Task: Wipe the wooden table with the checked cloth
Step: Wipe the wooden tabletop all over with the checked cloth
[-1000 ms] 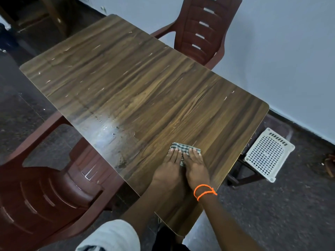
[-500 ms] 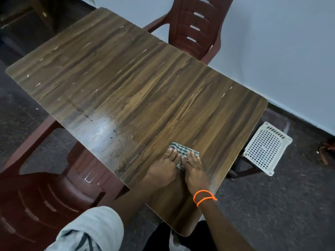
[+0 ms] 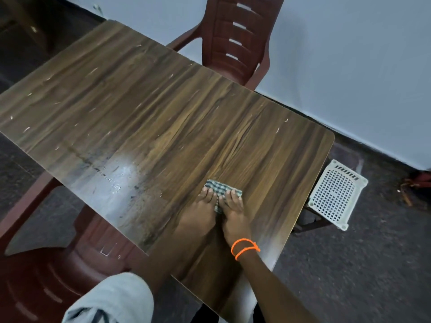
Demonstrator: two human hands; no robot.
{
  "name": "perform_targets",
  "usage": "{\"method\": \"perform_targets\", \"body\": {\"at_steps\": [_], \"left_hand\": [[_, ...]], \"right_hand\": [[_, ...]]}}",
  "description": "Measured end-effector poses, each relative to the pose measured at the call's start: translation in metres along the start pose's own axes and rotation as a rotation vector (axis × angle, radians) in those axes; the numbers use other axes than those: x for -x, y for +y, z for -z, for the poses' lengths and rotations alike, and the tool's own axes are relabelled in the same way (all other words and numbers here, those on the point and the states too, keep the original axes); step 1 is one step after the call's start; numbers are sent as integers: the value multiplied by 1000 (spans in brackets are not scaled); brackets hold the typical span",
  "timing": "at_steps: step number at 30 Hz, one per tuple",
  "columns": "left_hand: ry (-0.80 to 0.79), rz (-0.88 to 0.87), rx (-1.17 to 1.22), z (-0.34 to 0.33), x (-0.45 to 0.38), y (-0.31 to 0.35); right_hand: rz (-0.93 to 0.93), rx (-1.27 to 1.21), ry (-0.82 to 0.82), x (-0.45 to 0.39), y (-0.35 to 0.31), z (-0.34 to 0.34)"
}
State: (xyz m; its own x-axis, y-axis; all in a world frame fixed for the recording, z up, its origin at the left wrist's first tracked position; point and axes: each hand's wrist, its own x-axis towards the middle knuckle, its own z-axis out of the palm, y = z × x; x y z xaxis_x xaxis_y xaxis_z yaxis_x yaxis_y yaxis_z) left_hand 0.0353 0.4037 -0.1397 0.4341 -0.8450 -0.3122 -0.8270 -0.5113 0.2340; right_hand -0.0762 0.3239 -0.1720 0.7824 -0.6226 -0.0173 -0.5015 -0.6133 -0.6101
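Hands side by side on the wooden table (image 3: 163,127): our left hand (image 3: 200,215) and right hand (image 3: 233,215) both lie flat with fingers straight, pressing down on the checked cloth (image 3: 221,187). That cloth is folded small and sits under our fingertips, its far edge showing just past them and a strip of it visible in the gap between the two hands. An orange band (image 3: 245,248) circles our right wrist, and a pale rolled sleeve (image 3: 112,299) covers our left arm near the bottom of the view. To the left of our left hand the tabletop carries a wet, shiny patch (image 3: 116,180) with dark streaks. Off the table edge to the right of our right hand a white perforated basket (image 3: 335,194) rests low beside the table. Well beyond our fingers a brown plastic chair (image 3: 235,40) stands at the far side against a pale wall, and another brown chair (image 3: 46,264) sits near our left arm
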Motion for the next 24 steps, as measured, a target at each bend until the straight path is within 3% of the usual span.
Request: {"method": "perform_targets", "body": {"at_steps": [2, 6, 16, 19, 24], "left_hand": [[-10, -20, 34, -3, 18, 7], [-21, -222, -99, -2, 16, 45], [14, 46, 70, 15, -77, 50], [-15, 117, 163, 13, -73, 41], [-29, 85, 212, -2, -47, 56]], "right_hand": [[40, -9, -8, 12, 9, 6], [38, 29, -28, 20, 43, 31], [-13, 74, -110, -78, 54, 54], [12, 22, -135, -74, 47, 47], [108, 19, -151, -39, 66, 55]]}}
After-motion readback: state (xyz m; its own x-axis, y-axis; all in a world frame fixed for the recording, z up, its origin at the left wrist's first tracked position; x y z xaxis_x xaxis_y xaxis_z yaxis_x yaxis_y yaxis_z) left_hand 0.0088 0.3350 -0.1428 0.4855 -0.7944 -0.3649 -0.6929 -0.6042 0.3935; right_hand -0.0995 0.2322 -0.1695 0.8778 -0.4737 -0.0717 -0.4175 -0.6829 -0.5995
